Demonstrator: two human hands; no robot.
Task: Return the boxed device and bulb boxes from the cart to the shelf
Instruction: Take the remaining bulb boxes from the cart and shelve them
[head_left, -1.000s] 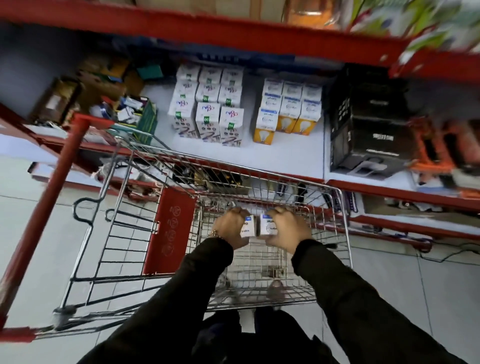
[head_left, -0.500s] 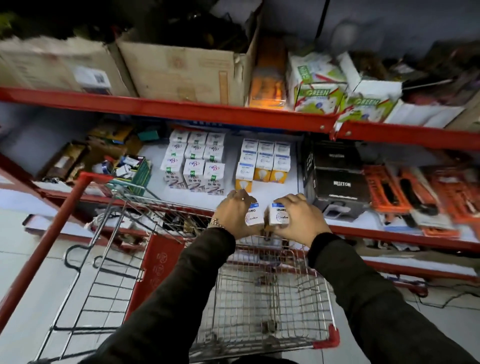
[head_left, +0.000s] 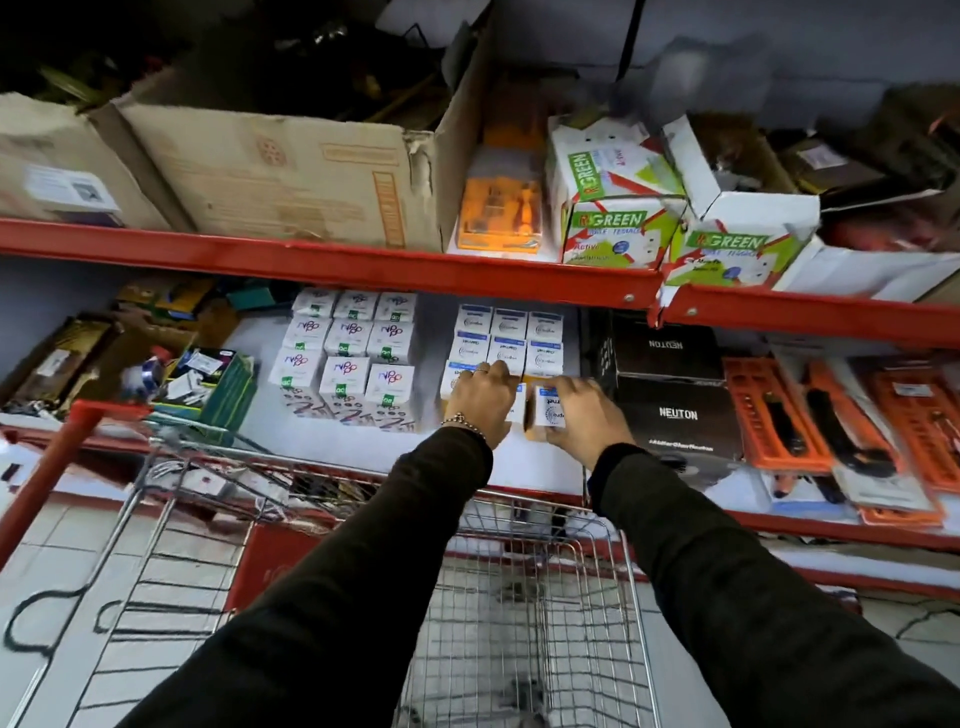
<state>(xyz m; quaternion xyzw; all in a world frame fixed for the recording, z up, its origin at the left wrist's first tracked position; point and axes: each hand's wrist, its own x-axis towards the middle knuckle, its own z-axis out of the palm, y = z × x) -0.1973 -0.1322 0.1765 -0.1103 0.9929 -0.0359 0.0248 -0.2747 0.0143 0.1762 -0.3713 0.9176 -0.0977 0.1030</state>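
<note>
Left hand (head_left: 480, 402) and right hand (head_left: 582, 415) each grip a bulb box (head_left: 549, 413) at the shelf (head_left: 332, 267) stack; cart (head_left: 524, 623) looks empty (partly hidden).

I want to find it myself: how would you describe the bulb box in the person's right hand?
Look at the middle red shelf, at the white space between the purple-lettered boxes and the black Neuton boxes. In front of the blue-and-white stack, the right hand holds a bulb box. Unlike its stacked neighbours, it sits alone at the front, gripped.

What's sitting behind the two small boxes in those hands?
Behind the held bulb boxes stand rows of matching white-and-blue bulb boxes. The left hand hides part of the front row.
</note>
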